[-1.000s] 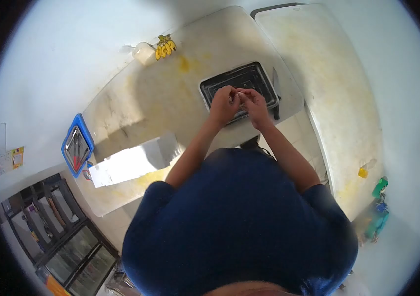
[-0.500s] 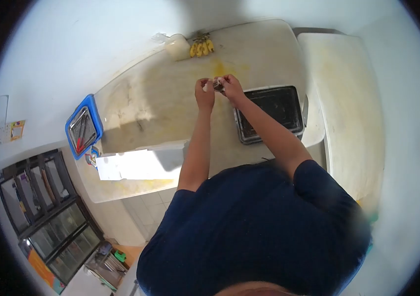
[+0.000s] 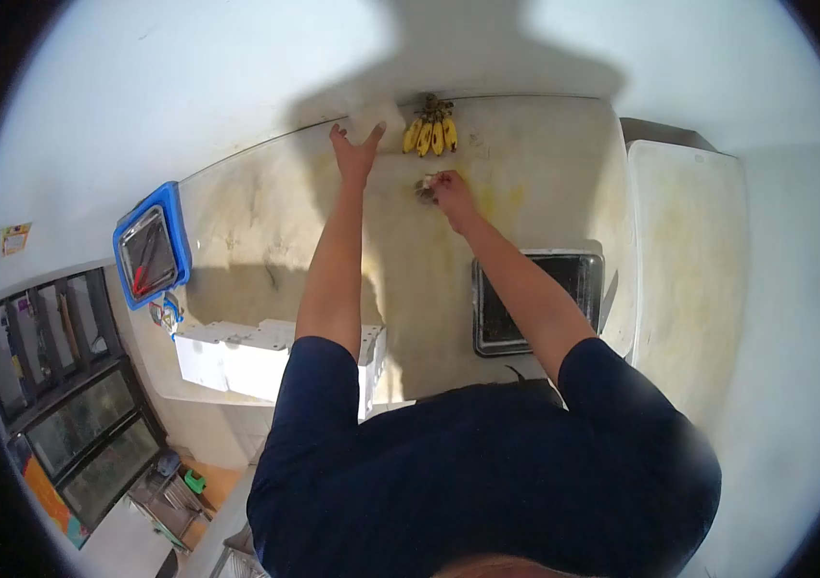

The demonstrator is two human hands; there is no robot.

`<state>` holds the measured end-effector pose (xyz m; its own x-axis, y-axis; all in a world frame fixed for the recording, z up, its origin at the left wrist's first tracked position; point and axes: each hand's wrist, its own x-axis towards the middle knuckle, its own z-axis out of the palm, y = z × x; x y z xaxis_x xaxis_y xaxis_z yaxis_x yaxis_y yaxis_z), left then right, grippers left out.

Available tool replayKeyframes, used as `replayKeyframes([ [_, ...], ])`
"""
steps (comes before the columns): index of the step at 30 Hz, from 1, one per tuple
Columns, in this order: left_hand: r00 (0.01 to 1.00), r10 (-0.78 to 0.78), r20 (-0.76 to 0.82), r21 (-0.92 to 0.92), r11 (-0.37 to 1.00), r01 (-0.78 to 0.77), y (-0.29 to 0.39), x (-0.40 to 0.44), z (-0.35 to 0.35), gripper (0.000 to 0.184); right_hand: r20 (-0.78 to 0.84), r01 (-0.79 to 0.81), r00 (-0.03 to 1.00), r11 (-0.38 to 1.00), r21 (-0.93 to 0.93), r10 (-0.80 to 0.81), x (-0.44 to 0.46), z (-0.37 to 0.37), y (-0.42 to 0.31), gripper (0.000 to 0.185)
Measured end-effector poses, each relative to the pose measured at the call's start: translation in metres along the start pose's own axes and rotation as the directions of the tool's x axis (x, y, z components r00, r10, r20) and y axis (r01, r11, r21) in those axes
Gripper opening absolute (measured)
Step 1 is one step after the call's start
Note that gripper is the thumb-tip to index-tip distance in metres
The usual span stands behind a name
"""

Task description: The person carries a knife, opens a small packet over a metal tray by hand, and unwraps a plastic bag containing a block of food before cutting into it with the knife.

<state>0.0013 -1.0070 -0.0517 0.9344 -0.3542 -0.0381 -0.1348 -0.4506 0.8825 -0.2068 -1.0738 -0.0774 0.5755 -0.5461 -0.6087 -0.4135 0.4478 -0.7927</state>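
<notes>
My left hand [image 3: 357, 152] is open, thumb and fingers spread, at the near side of a whitish translucent container [image 3: 371, 116] by the wall; whether it touches it I cannot tell. My right hand [image 3: 451, 196] is closed in a pinch on a small crumpled item [image 3: 425, 188], whitish and dark, too small to name. A bunch of yellow bananas [image 3: 431, 135] lies just beyond the right hand, against the wall. The black tray [image 3: 508, 313] rests nearer to my body, partly under my right forearm.
A blue tray [image 3: 179, 236] holding a metal tray with red-handled tools [image 3: 145, 265] is at the far left. White boxes [image 3: 251, 361] stand along the near edge. A second table [image 3: 689, 241] adjoins on the right, and a dark shelf [image 3: 73, 385] stands lower left.
Both hands have moved away from above the black tray towards the wall, then parted. My left hand has opened beside the whitish container; my right keeps the small item. The view has shifted.
</notes>
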Motion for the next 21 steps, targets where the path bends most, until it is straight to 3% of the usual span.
replayKeyframes([
  [3,0.997,-0.052,0.057,-0.072,0.996,0.056,0.017,0.021,0.010,0.106,-0.035,0.127,0.992,0.984,0.127,-0.123,-0.006,0.008,0.007,0.045],
  [4,0.993,-0.072,0.090,-0.110,0.990,0.082,0.020,0.025,0.015,0.107,-0.013,0.135,0.991,0.988,0.080,-0.135,-0.010,0.007,0.011,0.052],
  [7,0.997,0.074,0.011,-0.108,0.992,-0.072,-0.004,0.033,0.037,0.098,0.072,0.158,0.985,0.987,-0.024,-0.156,-0.026,0.001,0.020,0.070],
  [9,0.996,0.024,-0.089,0.072,0.997,-0.018,-0.021,0.036,0.044,0.085,0.144,0.157,0.978,0.987,-0.046,-0.149,-0.045,-0.008,0.024,0.079],
  [10,0.990,0.011,-0.140,0.158,0.987,0.011,-0.021,0.036,0.041,0.079,0.171,0.153,0.974,0.988,-0.011,-0.149,-0.056,-0.010,0.027,0.080],
  [13,0.989,-0.144,0.035,-0.186,0.971,0.148,-0.007,0.030,0.016,0.058,0.255,0.146,0.953,0.985,0.089,-0.164,-0.086,-0.018,0.024,0.082],
  [15,0.992,-0.110,0.060,-0.199,0.973,0.120,0.007,0.018,0.004,0.051,0.318,0.124,0.933,0.980,0.159,-0.169,-0.109,-0.024,0.016,0.080],
  [18,0.999,-0.030,0.037,-0.226,0.973,0.038,0.023,-0.001,-0.008,0.043,0.373,0.112,0.921,0.993,0.022,-0.112,-0.130,-0.030,0.007,0.078],
  [21,0.996,0.086,0.022,-0.270,0.960,-0.077,0.030,-0.021,-0.015,0.037,0.382,0.091,0.917,0.993,0.073,-0.112,-0.148,-0.031,0.008,0.073],
])
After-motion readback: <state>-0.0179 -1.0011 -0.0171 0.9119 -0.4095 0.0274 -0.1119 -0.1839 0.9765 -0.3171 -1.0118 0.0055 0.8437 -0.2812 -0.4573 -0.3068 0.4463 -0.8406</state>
